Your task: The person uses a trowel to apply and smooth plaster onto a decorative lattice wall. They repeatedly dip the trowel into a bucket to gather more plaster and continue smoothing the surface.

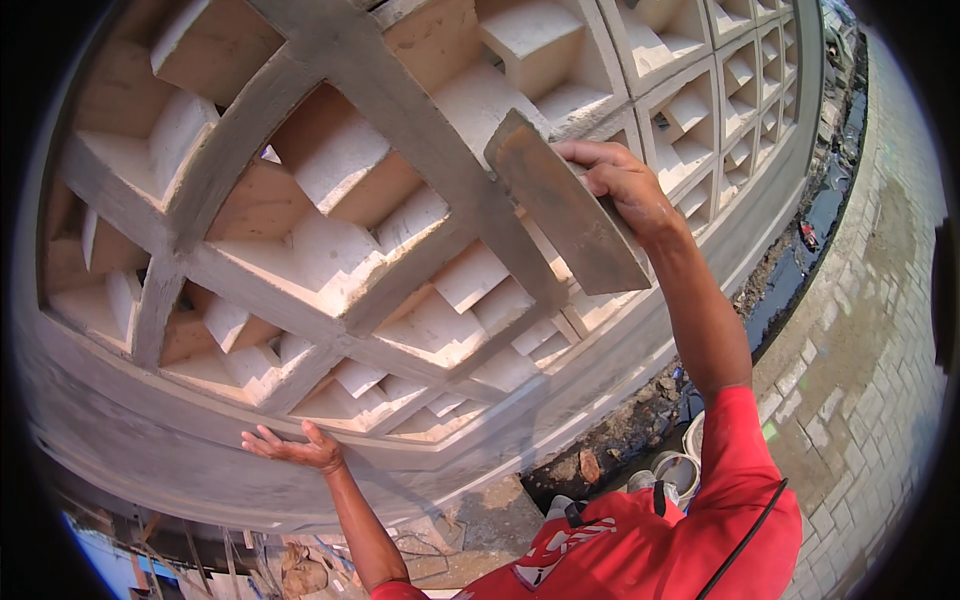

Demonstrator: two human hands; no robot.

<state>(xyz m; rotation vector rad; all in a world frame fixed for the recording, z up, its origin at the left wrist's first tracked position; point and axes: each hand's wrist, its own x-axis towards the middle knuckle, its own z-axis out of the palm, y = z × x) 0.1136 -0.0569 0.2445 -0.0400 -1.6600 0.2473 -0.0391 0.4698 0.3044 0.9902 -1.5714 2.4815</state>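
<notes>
Latticed wall (355, 62), two hands (300, 450) (628, 192), one trowel (565, 210) in the right

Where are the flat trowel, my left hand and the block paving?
Flat trowel (566, 215): head view, middle of its broad face.
Left hand (314, 455): head view, middle of the hand.
Block paving (885, 425): head view, bare blocks right of the ditch (824, 205).

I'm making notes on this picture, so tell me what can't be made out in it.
All in the head view:
Back of the flat trowel: hidden by its own blade, along with part of the right hand's grip.
Openwork wall: its top is cut off by the upper edge.
Left hand: contact with the wall is unclear from this angle.
Red scrap in the ditch: too small to identify.
</notes>
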